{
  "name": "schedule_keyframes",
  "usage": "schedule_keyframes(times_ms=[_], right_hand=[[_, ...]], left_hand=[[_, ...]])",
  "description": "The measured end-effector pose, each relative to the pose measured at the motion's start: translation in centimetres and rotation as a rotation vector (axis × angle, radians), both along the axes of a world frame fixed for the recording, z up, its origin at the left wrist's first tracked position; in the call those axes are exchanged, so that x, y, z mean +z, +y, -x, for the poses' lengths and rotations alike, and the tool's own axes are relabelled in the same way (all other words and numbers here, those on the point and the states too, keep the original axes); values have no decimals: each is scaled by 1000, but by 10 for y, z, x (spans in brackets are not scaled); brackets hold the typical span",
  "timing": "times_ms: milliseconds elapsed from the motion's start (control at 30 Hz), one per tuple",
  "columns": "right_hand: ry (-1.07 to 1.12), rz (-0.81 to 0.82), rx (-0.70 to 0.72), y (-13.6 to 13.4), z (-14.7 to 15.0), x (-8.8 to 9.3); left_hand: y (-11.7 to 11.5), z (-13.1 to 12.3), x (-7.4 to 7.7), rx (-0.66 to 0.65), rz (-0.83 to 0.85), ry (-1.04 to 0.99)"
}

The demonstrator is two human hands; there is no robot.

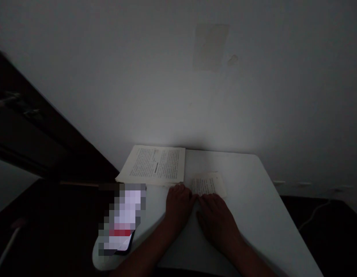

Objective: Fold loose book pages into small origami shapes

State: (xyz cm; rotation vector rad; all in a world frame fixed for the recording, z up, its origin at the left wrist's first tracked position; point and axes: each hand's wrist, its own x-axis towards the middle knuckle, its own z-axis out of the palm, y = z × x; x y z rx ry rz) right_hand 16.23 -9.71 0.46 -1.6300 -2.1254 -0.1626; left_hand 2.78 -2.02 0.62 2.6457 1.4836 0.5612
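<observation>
A small piece of printed paper [208, 184], perhaps folded, lies on the white table in front of me. My right hand [216, 212] has its curled fingers on the paper's near edge. Close beside it, my left hand [179, 204] is closed, its thumb side meeting the paper's near left corner. The fingertips of both hands partly cover that edge. Just beyond my left hand rests a stack of loose printed pages [155, 165], text side up.
A phone [126, 219] with a lit, blurred-out screen lies at the left of the white table [241, 181]. The table's far edge is against a pale wall [123, 77]. A dark door frame [51, 104] stands left, and a cable [315, 211] hangs at the right.
</observation>
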Motion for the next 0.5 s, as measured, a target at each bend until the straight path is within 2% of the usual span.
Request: schedule_keyframes(times_ms=[300, 500], right_hand=[[-2, 64, -8, 3, 4, 4], [0, 113, 28, 7, 1, 4]], left_hand=[[-3, 1, -7, 36, -75, -79], [-18, 4, -8, -233, -82, -25]])
